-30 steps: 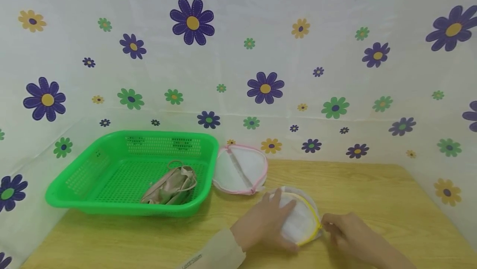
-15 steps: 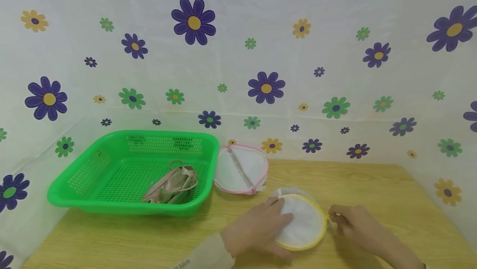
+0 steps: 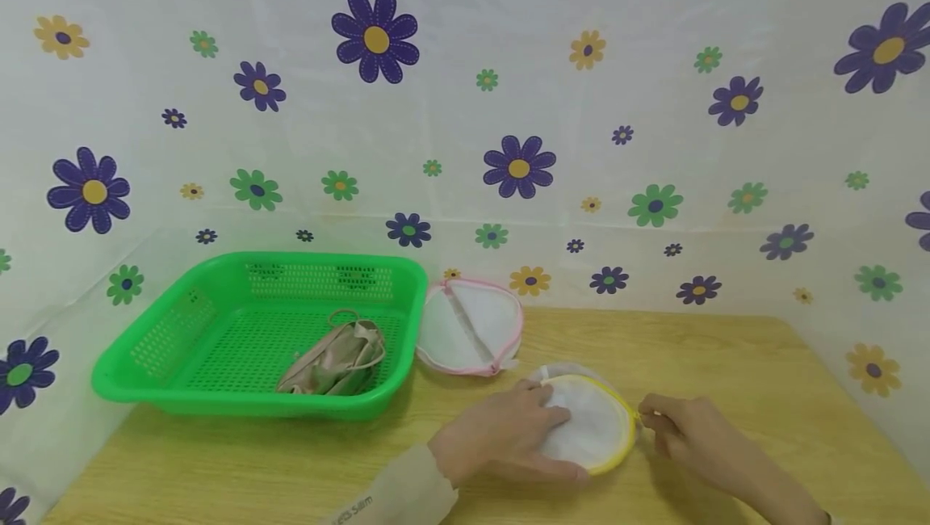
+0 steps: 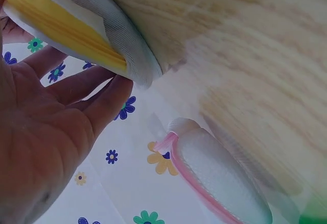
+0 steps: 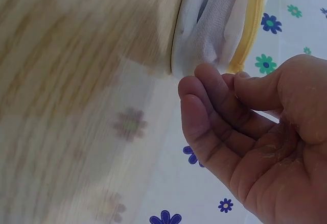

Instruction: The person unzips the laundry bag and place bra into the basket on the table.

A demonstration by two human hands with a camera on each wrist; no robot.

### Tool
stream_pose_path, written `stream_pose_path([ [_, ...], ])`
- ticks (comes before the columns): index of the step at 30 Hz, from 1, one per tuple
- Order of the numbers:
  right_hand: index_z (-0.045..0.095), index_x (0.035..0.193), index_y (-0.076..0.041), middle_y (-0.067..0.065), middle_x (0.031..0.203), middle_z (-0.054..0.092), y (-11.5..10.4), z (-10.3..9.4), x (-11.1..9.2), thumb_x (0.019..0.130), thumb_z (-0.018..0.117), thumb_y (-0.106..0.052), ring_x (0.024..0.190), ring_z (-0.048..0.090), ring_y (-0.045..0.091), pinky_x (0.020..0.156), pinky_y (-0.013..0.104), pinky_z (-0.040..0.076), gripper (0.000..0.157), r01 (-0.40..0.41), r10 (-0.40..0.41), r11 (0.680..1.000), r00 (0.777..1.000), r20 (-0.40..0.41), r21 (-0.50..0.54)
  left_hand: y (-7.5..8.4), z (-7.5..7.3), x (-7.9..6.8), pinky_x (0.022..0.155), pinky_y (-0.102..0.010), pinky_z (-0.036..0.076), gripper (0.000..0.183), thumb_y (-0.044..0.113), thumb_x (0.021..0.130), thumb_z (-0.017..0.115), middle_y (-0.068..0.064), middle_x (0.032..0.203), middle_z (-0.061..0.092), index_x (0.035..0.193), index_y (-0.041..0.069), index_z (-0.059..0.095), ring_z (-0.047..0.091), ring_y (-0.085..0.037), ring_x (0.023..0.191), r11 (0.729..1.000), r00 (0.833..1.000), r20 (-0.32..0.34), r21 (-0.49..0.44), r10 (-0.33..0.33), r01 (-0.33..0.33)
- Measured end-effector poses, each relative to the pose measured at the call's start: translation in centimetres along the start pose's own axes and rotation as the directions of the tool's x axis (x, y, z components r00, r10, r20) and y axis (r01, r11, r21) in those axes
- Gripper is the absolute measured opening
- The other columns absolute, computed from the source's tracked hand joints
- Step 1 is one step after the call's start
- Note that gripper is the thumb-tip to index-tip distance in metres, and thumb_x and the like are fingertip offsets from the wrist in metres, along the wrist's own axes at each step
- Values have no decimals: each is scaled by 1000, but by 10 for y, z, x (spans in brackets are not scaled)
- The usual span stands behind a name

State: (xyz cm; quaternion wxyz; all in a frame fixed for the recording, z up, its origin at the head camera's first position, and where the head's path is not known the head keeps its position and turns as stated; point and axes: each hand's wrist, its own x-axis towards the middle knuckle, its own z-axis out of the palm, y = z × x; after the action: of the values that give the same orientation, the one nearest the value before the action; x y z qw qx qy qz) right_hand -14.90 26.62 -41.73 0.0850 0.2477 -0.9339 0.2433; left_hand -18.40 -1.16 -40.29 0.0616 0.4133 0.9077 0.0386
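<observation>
A round white mesh laundry bag [image 3: 592, 420] with a yellow zipper band lies on the table in the head view. My left hand [image 3: 501, 432] rests over its left side, fingers stretched on the mesh and thumb along the near edge. In the left wrist view the fingertips [image 4: 121, 83] touch the bag beside its yellow band [image 4: 66, 27]. At the bag's right edge my right hand [image 3: 701, 440] pinches the zipper pull between thumb and forefinger. The right wrist view shows its other fingers [image 5: 196, 117] curled near the mesh, with the pull mostly hidden.
A second mesh bag [image 3: 472, 327] with pink trim lies behind, beside the green basket [image 3: 247, 405]. Inside the basket is a crumpled beige cloth pouch [image 3: 334, 359] with a cord. A flower-print sheet [image 3: 465, 113] borders the wooden table [image 3: 726, 363] at the back and sides.
Over the last second my right hand has moved a little to the right with the zipper end, and the bag's top face has shifted that way. My left hand has slid slightly left.
</observation>
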Motion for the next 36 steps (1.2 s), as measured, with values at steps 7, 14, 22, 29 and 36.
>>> stream_pose_path([
  [7,62,87,-16,-20,58,50,1,3,0,94,63,4,57,38,-11,52,17,36,22,65,-66,998,995,-70,-15,1,5,7,106,-33,51,74,81,88,49,-8,132,65,128,22,67,58,-24,128,999,999,-46,41,2,0],
  [14,62,89,-16,-19,60,51,-1,0,-1,97,60,3,56,39,-9,52,18,38,20,22,-22,1000,1000,-15,15,2,3,9,105,-33,51,72,79,88,51,-5,127,65,129,22,67,58,-22,124,1000,999,-29,15,-23,24],
  [22,62,90,-17,-19,61,52,-6,-4,-3,99,58,0,57,41,-7,55,19,39,19,-48,48,999,998,49,7,1,3,9,106,-33,51,74,79,89,51,-4,130,65,132,21,66,57,-26,129,999,999,-19,0,-32,32],
  [29,63,90,-16,-19,61,51,-3,-3,-5,98,59,1,57,40,-8,53,19,38,19,-27,26,1000,999,43,8,2,2,8,106,-32,51,74,79,89,51,-3,130,65,134,22,65,58,-23,125,999,999,-8,-9,-38,38],
  [36,63,90,-16,-18,62,55,-2,-2,-8,94,55,10,59,44,-8,57,19,43,28,-8,7,1000,998,59,18,3,3,7,108,-33,49,74,79,87,53,-5,136,63,133,23,65,59,-21,124,998,998,-14,-33,-55,55],
])
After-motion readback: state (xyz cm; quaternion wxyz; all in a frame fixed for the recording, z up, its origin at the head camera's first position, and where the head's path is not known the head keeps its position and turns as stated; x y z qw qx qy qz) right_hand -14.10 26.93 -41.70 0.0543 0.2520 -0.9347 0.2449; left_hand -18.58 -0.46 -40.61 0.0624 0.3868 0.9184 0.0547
